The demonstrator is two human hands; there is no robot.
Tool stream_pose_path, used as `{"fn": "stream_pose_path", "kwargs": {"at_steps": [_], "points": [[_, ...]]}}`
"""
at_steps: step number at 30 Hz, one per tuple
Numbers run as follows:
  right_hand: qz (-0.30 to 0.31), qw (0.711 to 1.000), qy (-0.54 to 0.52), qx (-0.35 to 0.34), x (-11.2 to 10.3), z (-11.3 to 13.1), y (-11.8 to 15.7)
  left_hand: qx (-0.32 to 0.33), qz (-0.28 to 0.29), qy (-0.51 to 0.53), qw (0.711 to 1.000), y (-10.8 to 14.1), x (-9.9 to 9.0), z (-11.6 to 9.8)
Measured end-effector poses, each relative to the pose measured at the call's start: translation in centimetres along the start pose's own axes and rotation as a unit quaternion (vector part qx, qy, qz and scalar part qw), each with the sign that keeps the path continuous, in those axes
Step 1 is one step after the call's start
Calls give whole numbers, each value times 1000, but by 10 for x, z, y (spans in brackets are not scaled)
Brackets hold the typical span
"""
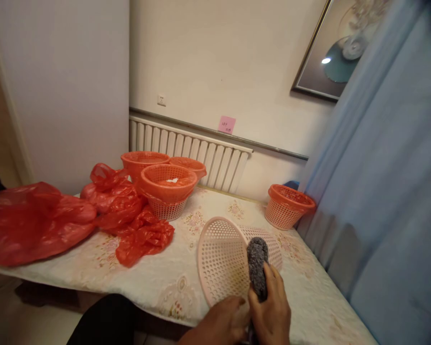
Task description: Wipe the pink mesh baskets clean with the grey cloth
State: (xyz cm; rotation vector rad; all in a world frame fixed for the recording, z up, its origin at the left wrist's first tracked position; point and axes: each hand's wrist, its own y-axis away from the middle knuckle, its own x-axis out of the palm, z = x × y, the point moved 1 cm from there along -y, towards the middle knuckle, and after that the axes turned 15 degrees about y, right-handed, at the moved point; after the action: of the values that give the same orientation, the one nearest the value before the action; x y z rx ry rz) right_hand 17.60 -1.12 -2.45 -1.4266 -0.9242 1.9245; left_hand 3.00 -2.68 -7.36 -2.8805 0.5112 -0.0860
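Note:
A speckled dark grey, fuzzy, long item [257, 266], perhaps a folded cloth or sock, points upward out of my right hand [273, 309], which is closed around its lower part. My left hand [224, 320] is just to the left, with its fingers curled toward the lower end of the grey item; what they grip, if anything, is hidden. Right behind both hands, a pale pink perforated plastic basket [221, 261] lies on its side, its round mouth facing left and toward me. The grey item covers part of its wall.
The floral-covered bed or table [187, 258] carries everything. Several baskets lined with red bags [168, 191] stand at the back left, beside crumpled red plastic bags [39, 223]. Another lined basket [285, 215] stands at the back right, by the blue curtain [380, 201]. A radiator [187, 148] runs behind.

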Motion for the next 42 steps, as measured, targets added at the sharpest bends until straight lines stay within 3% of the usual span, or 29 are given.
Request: {"fn": "stream_pose_path", "kwargs": {"at_steps": [2, 4, 6, 9, 11, 16, 20, 24, 29, 32, 37, 42], "points": [[17, 1000, -12, 13, -5, -18, -4, -10, -49, -62, 997, -5, -19, 4], [38, 999, -27, 26, -9, -38, -7, -10, -158, -105, 982, -13, -42, 3], [65, 996, -45, 32, -11, -57, -9, 43, -251, -161, 954, -24, -65, -4], [94, 992, -67, 40, -11, -80, -9, 108, -299, -260, 912, -45, -91, -19], [105, 990, -75, 58, -11, -91, -9, 115, -277, -314, 901, -59, -102, -29], [130, 983, -99, 85, -13, -107, -17, 132, -173, -334, 917, -81, -114, -50], [141, 980, -111, 83, -10, -114, -24, 156, -116, -342, 920, -75, -115, -62], [151, 976, -132, 84, -5, -112, -33, 191, -98, -355, 910, -60, -109, -65], [172, 975, -134, 36, -3, -97, -54, 201, -97, -367, 903, -53, -103, -60], [137, 985, -95, -39, -7, -78, -73, 200, -97, -383, 896, -54, -98, -57], [86, 982, 37, -166, -26, -12, -99, 212, -87, -416, 880, -56, -82, -61], [65, 948, 98, -296, -30, 60, -105, 215, -98, -389, 890, -57, -78, -62]]}}
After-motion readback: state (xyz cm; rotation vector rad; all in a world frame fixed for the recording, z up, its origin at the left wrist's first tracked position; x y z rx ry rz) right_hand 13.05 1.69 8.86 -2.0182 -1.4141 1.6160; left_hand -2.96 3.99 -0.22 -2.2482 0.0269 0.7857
